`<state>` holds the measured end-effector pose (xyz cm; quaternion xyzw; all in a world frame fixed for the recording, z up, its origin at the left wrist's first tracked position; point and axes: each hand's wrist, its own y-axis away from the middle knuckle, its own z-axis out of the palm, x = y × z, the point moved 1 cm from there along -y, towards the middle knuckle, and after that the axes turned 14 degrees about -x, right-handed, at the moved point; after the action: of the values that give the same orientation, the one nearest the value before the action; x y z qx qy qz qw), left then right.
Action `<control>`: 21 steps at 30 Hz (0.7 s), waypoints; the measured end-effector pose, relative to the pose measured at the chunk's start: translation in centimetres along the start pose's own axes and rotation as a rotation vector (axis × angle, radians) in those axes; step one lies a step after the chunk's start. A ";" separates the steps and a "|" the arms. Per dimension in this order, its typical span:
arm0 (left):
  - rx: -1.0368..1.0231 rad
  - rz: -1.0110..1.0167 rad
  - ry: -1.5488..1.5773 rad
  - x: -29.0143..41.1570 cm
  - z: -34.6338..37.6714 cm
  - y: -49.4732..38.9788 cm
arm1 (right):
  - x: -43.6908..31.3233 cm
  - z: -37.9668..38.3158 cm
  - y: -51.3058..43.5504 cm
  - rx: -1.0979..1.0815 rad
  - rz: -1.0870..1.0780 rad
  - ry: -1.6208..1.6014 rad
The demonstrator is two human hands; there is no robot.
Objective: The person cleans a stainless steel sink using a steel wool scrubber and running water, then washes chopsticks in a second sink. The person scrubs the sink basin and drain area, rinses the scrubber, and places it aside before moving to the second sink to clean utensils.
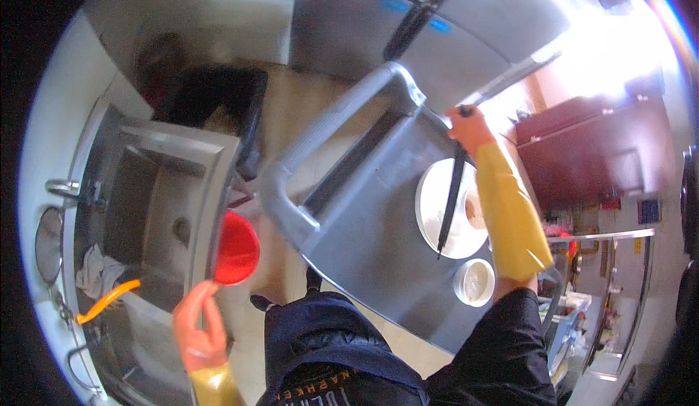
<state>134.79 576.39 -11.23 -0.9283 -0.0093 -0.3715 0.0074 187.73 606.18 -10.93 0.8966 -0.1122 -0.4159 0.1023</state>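
My left hand (201,329), in an orange rubber glove with a yellow cuff, pinches the rim of a red plastic basin (238,247) beside the sink edge. The basin's left part is hidden behind that edge. My right hand (471,132), gloved likewise, is closed around a long, thin black object (453,204) that hangs down over a grey utility cart (377,226). What this object is, I cannot tell. Behind it on the cart stands a round white container (434,209), partly covered by my sleeve. A smaller white round tub (474,282) sits below my forearm.
A stainless steel sink (164,209) is on the left, with a crumpled cloth (101,269) and an orange curved handle (109,301). The cart's moulded handle (333,122) juts toward a black bin (213,100). A wire shelf (600,236) with goods stands at right.
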 end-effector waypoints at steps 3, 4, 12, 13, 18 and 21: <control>-0.119 0.104 0.296 2.7 2.3 -1.5 | -7.4 0.6 5.5 -0.014 -0.137 -0.181; -0.144 0.222 0.356 3.3 3.2 -2.7 | -9.9 2.0 7.5 -0.058 -0.248 -0.268; -0.118 0.234 0.528 6.6 3.6 -3.5 | -23.0 19.8 19.8 -0.359 -0.705 -0.475; -0.252 0.117 0.560 5.7 3.0 -2.5 | -23.8 22.2 20.8 -0.408 -0.733 -0.543; -0.259 -0.181 0.517 -3.1 -1.3 5.9 | -27.0 31.9 26.0 -0.644 -0.454 -0.380; -0.149 -0.343 0.185 -11.2 -5.4 11.7 | -29.6 38.5 28.7 -0.362 -1.024 -0.127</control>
<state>123.23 564.41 -15.13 -0.8732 -0.1388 -0.4505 -0.1239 136.13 583.78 -5.94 0.7777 0.4061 -0.4787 0.0325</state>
